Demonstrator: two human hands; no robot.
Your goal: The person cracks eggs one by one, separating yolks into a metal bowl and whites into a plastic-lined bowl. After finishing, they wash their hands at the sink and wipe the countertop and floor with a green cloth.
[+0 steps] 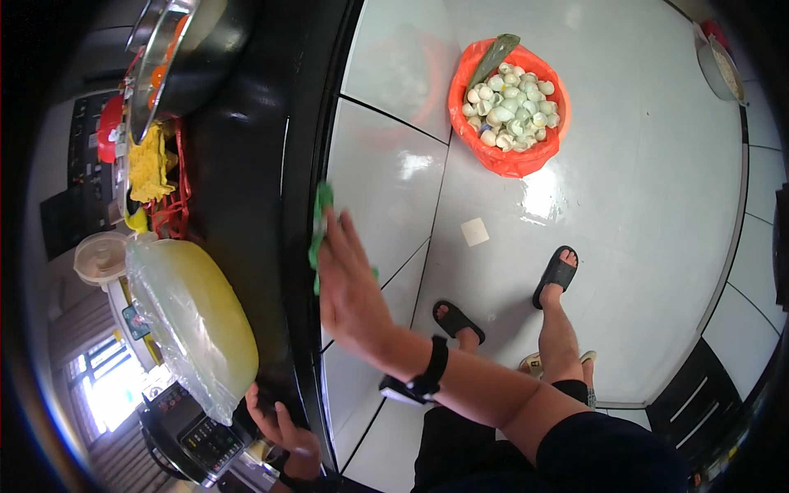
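My right hand (354,283), with a black-strapped watch at its wrist, lies flat over a green cloth (323,203) at the edge of the black countertop (246,179). The fingers are stretched out and the cloth shows around them. Lower in the picture, my left hand (286,431) is over the countertop with fingers apart and nothing in them. It is beside a large yellowish bowl (216,308) covered with clear plastic film; whether a fingertip touches the bowl, I cannot tell.
A metal bowl (175,74) holds orange egg yolks, near a yellow cloth (148,163) and red plastic strands (175,203). An electric cooker (206,437) stands past the yellowish bowl. On the floor are a red-bag-lined bin (502,163) of eggshells and a white square (474,232). Another person's feet (588,370) show behind.
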